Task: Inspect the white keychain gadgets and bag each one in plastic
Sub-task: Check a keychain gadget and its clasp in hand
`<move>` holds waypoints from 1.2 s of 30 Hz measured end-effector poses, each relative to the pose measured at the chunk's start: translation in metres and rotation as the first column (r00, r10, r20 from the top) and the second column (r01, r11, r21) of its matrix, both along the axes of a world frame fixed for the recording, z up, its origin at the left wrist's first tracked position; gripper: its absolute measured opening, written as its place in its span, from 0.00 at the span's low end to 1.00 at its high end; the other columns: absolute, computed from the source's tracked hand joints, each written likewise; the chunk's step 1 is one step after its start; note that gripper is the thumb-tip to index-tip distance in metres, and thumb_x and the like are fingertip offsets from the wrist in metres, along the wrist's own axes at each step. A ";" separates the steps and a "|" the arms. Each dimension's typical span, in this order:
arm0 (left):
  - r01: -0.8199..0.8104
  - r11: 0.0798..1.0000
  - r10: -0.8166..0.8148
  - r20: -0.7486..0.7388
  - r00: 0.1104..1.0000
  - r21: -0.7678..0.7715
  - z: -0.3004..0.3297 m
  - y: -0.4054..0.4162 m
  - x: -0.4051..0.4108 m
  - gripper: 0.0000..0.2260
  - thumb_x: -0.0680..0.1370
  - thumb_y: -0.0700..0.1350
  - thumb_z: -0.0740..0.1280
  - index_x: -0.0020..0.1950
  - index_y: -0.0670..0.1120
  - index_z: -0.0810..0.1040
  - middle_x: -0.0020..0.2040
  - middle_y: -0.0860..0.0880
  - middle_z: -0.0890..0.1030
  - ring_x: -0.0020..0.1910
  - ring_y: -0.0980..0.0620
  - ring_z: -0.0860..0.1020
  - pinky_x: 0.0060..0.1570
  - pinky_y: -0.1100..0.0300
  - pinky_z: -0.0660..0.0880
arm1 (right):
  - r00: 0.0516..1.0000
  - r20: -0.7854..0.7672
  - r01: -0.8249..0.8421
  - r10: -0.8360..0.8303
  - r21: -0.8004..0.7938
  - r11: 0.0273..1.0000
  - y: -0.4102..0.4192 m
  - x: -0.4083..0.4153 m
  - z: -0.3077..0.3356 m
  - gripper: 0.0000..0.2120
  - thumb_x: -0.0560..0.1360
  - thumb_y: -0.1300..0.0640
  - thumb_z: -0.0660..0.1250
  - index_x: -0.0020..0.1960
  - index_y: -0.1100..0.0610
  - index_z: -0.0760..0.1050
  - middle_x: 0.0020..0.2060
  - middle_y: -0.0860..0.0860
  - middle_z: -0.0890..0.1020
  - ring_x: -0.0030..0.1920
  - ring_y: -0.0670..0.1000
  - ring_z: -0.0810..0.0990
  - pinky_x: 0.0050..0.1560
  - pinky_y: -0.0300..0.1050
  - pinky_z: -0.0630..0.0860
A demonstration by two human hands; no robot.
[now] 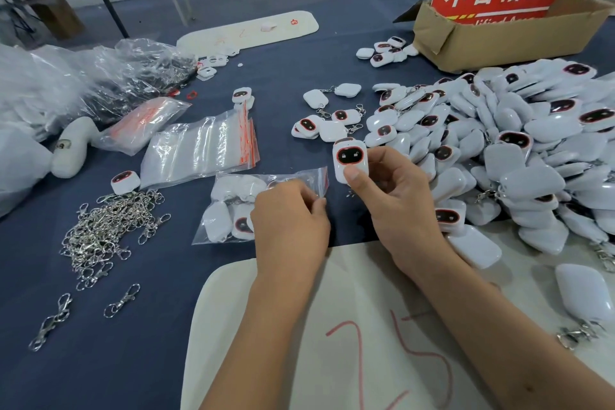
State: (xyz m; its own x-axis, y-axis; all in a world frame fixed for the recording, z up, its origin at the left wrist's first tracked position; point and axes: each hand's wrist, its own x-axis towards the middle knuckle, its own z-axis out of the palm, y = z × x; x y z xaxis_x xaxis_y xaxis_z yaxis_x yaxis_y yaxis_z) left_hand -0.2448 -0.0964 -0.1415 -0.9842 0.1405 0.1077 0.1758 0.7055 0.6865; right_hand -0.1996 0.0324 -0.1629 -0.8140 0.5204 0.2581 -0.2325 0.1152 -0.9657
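My right hand (396,196) pinches one white keychain gadget (349,156) upright, its dark oval face with a red rim turned toward me. My left hand (293,220) rests on a clear zip bag (239,206) that holds several white gadgets, fingers curled at its red-striped opening. A large heap of white gadgets (519,150) covers the table to the right. A stack of empty zip bags (199,150) lies left of centre.
A pile of metal keychain clasps (106,230) lies at the left. A cardboard box (506,33) with a red sign stands at the back right. White foam sheets lie in front of me (332,343) and at the back (246,33). Crumpled plastic bags (100,76) sit far left.
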 end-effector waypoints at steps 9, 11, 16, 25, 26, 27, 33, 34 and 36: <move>-0.077 0.866 -0.007 0.165 0.986 0.494 0.001 -0.006 -0.008 0.09 0.76 0.42 0.71 0.35 0.44 0.80 0.29 0.48 0.82 0.27 0.48 0.79 0.43 0.38 0.83 | 0.996 -0.009 -0.084 0.085 0.026 0.996 -0.002 0.002 0.003 0.12 0.88 0.49 0.58 0.53 0.57 0.70 0.46 0.51 0.89 0.45 0.54 0.84 0.38 0.49 0.78; -0.093 0.847 -0.008 0.187 0.982 0.523 0.001 -0.006 -0.008 0.10 0.77 0.39 0.69 0.35 0.42 0.80 0.33 0.48 0.84 0.27 0.50 0.78 0.43 0.37 0.83 | 0.993 0.018 -0.115 0.114 0.116 0.987 -0.003 0.002 0.002 0.10 0.87 0.49 0.59 0.53 0.55 0.70 0.47 0.50 0.88 0.43 0.51 0.83 0.37 0.46 0.75; -0.088 0.906 0.138 -0.092 0.986 0.414 0.003 0.001 -0.002 0.10 0.76 0.40 0.69 0.35 0.48 0.78 0.31 0.53 0.81 0.34 0.53 0.79 0.38 0.60 0.76 | 0.985 0.118 -0.147 0.129 0.165 0.975 -0.001 0.002 -0.002 0.09 0.85 0.55 0.65 0.50 0.60 0.71 0.42 0.49 0.88 0.33 0.50 0.80 0.35 0.43 0.72; 0.151 0.973 -0.045 -0.494 0.868 0.177 0.002 0.003 0.007 0.08 0.76 0.38 0.70 0.38 0.43 0.76 0.36 0.51 0.77 0.35 0.50 0.75 0.37 0.52 0.72 | 0.962 0.205 -0.247 0.178 0.384 0.890 -0.008 0.000 -0.002 0.07 0.79 0.62 0.69 0.42 0.58 0.81 0.32 0.61 0.80 0.32 0.57 0.74 0.37 0.61 0.75; 0.175 0.970 -0.070 -0.500 0.863 0.168 0.001 0.003 0.008 0.08 0.76 0.38 0.70 0.38 0.43 0.76 0.36 0.51 0.76 0.35 0.50 0.74 0.37 0.52 0.72 | 0.965 0.197 -0.237 0.174 0.370 0.898 -0.008 0.000 -0.003 0.05 0.78 0.63 0.69 0.45 0.56 0.81 0.32 0.60 0.81 0.33 0.59 0.76 0.37 0.59 0.76; 0.190 0.966 -0.078 -0.503 0.861 0.176 0.000 0.003 0.008 0.08 0.76 0.38 0.70 0.38 0.43 0.76 0.36 0.51 0.76 0.35 0.51 0.74 0.37 0.52 0.72 | 0.970 0.180 -0.217 0.164 0.332 0.918 -0.007 0.001 -0.002 0.03 0.78 0.62 0.71 0.48 0.55 0.81 0.33 0.59 0.82 0.33 0.58 0.76 0.36 0.55 0.76; 0.154 0.948 0.006 -0.498 0.867 0.280 -0.002 0.005 0.006 0.07 0.77 0.42 0.69 0.39 0.44 0.76 0.35 0.52 0.77 0.35 0.52 0.75 0.38 0.55 0.72 | 0.968 0.023 -0.252 0.252 0.134 0.958 -0.002 0.007 0.007 0.09 0.80 0.66 0.70 0.56 0.56 0.84 0.47 0.49 0.88 0.46 0.51 0.87 0.48 0.49 0.83; 0.156 0.947 0.008 -0.507 0.862 0.280 -0.003 0.004 0.006 0.07 0.77 0.41 0.68 0.39 0.44 0.76 0.35 0.52 0.77 0.35 0.52 0.75 0.38 0.55 0.72 | 0.945 0.019 -0.326 0.326 0.142 0.935 -0.003 0.007 0.009 0.12 0.81 0.68 0.67 0.57 0.56 0.84 0.46 0.48 0.88 0.43 0.48 0.86 0.42 0.46 0.81; 0.170 0.943 0.012 -0.542 0.840 0.285 -0.003 0.004 0.007 0.07 0.77 0.39 0.68 0.39 0.43 0.76 0.36 0.51 0.77 0.35 0.51 0.74 0.38 0.59 0.71 | 0.885 0.047 -0.465 0.464 0.159 0.871 -0.005 0.008 0.012 0.19 0.83 0.71 0.60 0.53 0.50 0.83 0.39 0.43 0.84 0.34 0.43 0.78 0.33 0.40 0.74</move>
State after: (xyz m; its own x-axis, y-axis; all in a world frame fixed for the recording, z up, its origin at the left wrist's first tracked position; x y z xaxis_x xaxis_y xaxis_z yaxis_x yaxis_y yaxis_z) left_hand -0.2377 -0.0926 -0.1445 -0.7479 0.0846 0.6584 0.6208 0.4405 0.6485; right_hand -0.1917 0.0272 -0.1504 -0.9535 0.0334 0.2994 -0.2914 0.1495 -0.9448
